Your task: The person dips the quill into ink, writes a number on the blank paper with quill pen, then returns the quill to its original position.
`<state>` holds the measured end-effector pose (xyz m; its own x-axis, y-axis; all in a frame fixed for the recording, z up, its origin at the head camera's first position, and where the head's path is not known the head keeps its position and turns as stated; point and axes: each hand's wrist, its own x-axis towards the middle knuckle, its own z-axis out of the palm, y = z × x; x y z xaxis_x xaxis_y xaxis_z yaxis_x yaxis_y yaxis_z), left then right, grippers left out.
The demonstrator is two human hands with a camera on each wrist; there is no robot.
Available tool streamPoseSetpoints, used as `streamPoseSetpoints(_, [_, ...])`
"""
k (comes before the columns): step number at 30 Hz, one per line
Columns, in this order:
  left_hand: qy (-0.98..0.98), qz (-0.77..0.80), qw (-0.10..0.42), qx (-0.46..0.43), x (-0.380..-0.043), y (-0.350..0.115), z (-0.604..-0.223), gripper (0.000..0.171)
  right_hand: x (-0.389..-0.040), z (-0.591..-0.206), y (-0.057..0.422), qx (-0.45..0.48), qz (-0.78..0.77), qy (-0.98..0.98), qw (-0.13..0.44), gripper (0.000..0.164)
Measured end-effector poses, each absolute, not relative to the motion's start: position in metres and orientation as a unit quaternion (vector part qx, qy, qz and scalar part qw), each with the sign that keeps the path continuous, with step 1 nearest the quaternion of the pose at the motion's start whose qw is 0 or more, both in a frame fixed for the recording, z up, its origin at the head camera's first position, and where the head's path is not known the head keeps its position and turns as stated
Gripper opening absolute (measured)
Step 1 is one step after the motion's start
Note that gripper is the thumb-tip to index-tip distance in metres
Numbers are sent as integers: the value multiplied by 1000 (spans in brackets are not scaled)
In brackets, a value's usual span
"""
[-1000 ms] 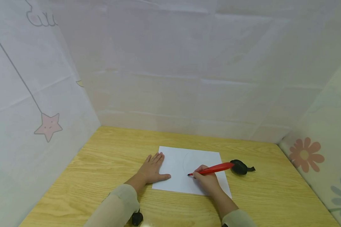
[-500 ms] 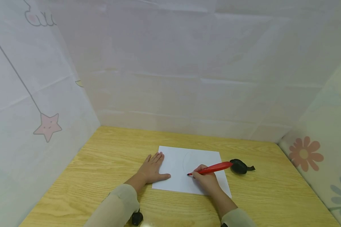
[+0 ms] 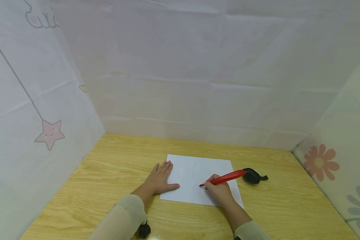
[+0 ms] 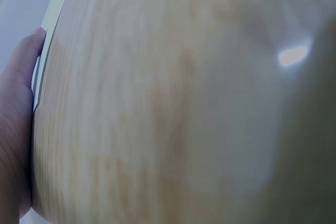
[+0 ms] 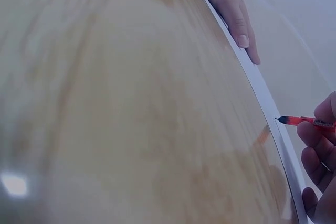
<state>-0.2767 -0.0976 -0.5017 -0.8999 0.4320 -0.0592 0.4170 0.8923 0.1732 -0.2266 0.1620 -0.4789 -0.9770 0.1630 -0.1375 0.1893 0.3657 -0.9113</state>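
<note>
A sheet of white paper [image 3: 183, 171] lies on the wooden table, with a faint curved line [image 3: 193, 171] drawn near its middle. My left hand [image 3: 159, 180] rests flat on the paper's left edge, fingers straight and thumb spread out. My right hand [image 3: 219, 192] pinches a red pen [image 3: 228, 177] with a broad, feather-like body. Its black tip meets the paper at the lower end of the curve. In the right wrist view the pen [image 5: 302, 120] shows its dark tip at the sheet, and the left thumb [image 5: 239, 30] presses near the paper's edge.
Right of the paper sits a dark green, oval object [image 3: 251, 176] with a short stem. A small black object [image 3: 144, 230] is beside the left sleeve at the front. Pale printed sheets [image 3: 180, 66] wall the wooden table [image 3: 123, 166] at the back and both sides.
The pen tip has shifted slightly to the right along the bottom of the curve, and the line reaches a little lower. The left hand has stayed in place.
</note>
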Motion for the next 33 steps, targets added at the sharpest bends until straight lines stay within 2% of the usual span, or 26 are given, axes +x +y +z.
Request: streamPoseSetpoints(33, [970, 93, 49, 220, -274, -99, -499, 103, -233, -484, 186, 122, -522, 844, 6, 9])
